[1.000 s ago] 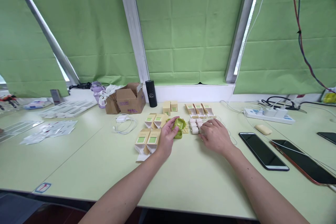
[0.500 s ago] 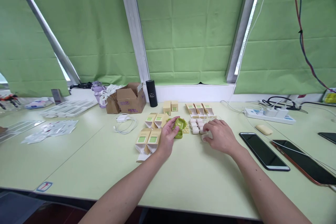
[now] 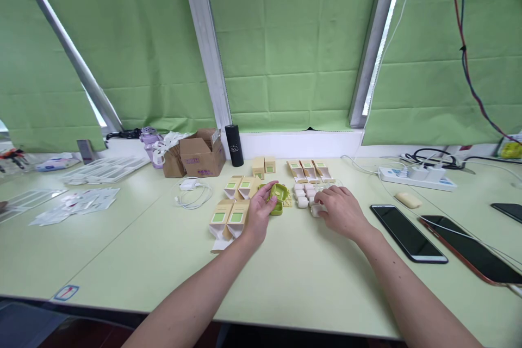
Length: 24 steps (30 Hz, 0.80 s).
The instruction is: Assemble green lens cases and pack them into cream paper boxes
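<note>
My left hand (image 3: 260,211) grips a small olive-green hinged case (image 3: 279,193), whose two halves are spread apart. To the right, my right hand (image 3: 338,207) is closed with thumb and fingers on a small white rounded case (image 3: 317,210) at the front of a cluster. Several pale pink and white rounded cases (image 3: 302,202) stand in rows left of those fingers; my hand hides part of the group. Small yellowish pieces (image 3: 287,201) lie between the green case and the rows. Opened cardboard boxes (image 3: 237,217) with green labels lie beside my left hand.
Behind are more small boxes (image 3: 307,170), a black bottle (image 3: 234,145) and a brown carton (image 3: 202,155). A white cable (image 3: 193,193) lies left. Right are two phones (image 3: 408,234), a beige mouse-like object (image 3: 408,199) and a power strip (image 3: 418,178). Another person's hand shows at far left.
My right hand has shifted slightly, and the white case at its fingertips now sits closer to the rows. The left hand keeps the green case in place; the view has moved slightly.
</note>
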### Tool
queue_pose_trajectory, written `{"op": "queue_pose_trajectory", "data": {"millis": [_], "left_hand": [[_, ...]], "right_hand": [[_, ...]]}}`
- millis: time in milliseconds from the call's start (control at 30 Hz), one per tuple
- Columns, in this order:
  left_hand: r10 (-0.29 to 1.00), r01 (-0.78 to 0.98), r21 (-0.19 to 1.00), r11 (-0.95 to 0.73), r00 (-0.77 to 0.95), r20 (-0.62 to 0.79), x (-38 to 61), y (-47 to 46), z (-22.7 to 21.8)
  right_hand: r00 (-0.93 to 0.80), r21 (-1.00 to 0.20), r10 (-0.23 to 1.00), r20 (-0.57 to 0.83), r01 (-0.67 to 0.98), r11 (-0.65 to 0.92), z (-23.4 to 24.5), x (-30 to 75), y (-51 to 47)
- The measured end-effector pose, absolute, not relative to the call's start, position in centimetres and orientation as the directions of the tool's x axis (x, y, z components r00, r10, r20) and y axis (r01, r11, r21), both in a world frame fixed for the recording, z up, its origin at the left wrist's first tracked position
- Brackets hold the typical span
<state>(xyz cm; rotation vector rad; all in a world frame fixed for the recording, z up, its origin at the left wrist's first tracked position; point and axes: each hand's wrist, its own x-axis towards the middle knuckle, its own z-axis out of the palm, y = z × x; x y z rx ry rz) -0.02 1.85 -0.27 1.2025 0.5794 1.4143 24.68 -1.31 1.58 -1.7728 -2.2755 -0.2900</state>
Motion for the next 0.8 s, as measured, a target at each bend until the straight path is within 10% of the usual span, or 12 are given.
{"op": "queue_pose_trajectory", "data": {"millis": [400,800], "left_hand": [[0.920,-0.435,0.868,-0.240,0.184,0.347,0.1,1.7,-0.1],[0.899,-0.401,0.881,-0.251,0.243,0.366,0.3,0.2,0.9]], "right_hand": [[-0.206,-0.141,0.870,0.448,0.945,0.297,1.5,24.6,-1.2],[-0.018,-0.594,0.733,0.680,0.572,0.565,-2.5,17.6,-1.4]]}}
